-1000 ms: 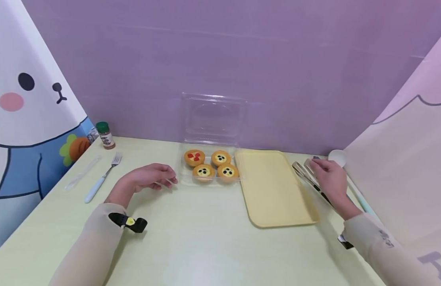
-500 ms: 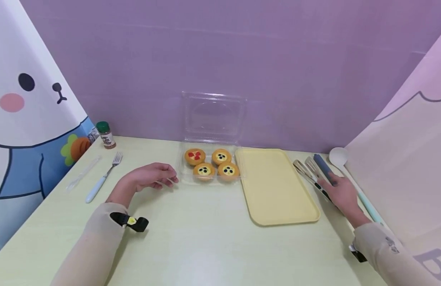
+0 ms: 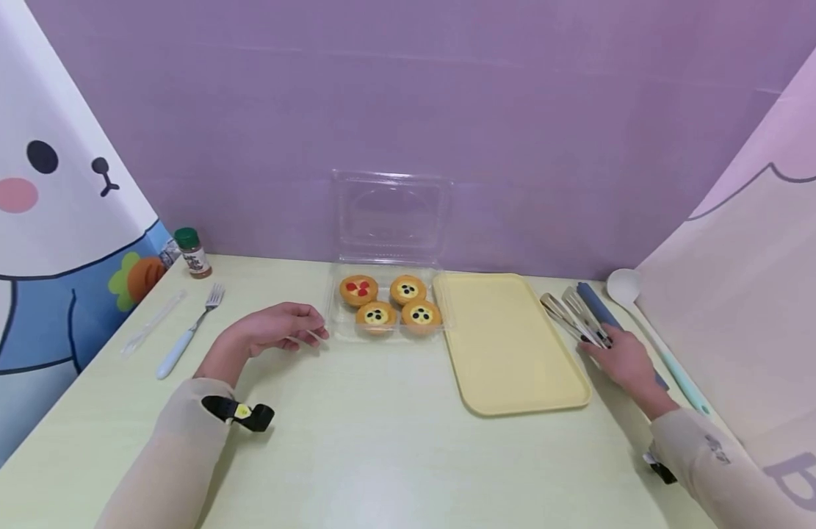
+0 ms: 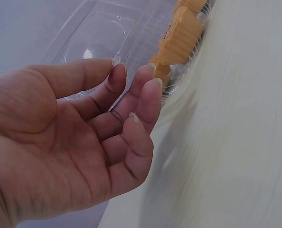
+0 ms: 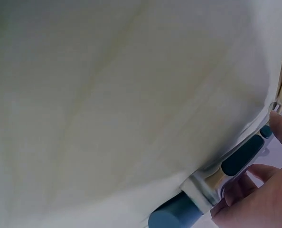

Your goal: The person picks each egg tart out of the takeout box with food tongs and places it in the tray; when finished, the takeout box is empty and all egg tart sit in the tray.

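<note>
My left hand (image 3: 282,327) rests on the table just left of a clear plastic container (image 3: 335,323) that holds several small tarts (image 3: 389,303). Its fingers are loosely bent and hold nothing; the left wrist view shows the open palm (image 4: 84,137) close to the container (image 4: 108,33) and a tart (image 4: 181,35). My right hand (image 3: 622,360) lies over the handle end of metal tongs (image 3: 569,312) to the right of a yellow tray (image 3: 507,345). In the right wrist view its fingers (image 5: 259,199) curl about the tongs (image 5: 240,156), which lie on the table.
The container's lid (image 3: 388,217) stands upright against the purple wall. A dark blue bar (image 3: 596,305) and a white spoon (image 3: 624,285) lie beside the tongs. A fork (image 3: 189,330), a clear plastic knife (image 3: 150,323) and a spice jar (image 3: 192,252) sit at the left.
My right hand has slid back along the tongs from their tips to the handle end. The left hand has stayed where it was.
</note>
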### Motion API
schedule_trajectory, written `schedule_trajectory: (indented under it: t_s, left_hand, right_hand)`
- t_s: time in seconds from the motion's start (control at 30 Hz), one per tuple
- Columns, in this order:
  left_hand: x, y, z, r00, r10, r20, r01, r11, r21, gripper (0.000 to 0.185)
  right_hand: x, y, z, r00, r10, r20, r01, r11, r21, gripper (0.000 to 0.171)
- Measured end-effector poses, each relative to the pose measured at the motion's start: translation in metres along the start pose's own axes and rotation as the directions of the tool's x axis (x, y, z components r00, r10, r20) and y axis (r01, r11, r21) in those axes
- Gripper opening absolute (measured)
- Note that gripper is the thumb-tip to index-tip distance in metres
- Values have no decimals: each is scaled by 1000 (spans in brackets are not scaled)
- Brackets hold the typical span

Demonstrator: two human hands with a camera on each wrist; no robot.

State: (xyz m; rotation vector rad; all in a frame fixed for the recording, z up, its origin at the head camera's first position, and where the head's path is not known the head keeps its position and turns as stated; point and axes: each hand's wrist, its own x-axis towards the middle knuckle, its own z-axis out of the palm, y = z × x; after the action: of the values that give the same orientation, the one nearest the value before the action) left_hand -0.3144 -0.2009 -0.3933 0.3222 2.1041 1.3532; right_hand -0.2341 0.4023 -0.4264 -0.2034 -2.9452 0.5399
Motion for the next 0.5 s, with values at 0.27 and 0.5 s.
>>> schedule_trajectory:
  t_s: [0.27, 0.5]
  left_hand:
    - [0, -1, 1, 1000, -1, -10, 1, 1000, -11, 30]
    - [0, -1, 1, 1000, -12, -25, 11, 1000, -24, 27]
  right_hand:
    - [1, -6, -4, 995, 86, 52, -82, 993, -83, 79]
    - [4, -5, -6, 993, 89, 72, -80, 990, -115, 72]
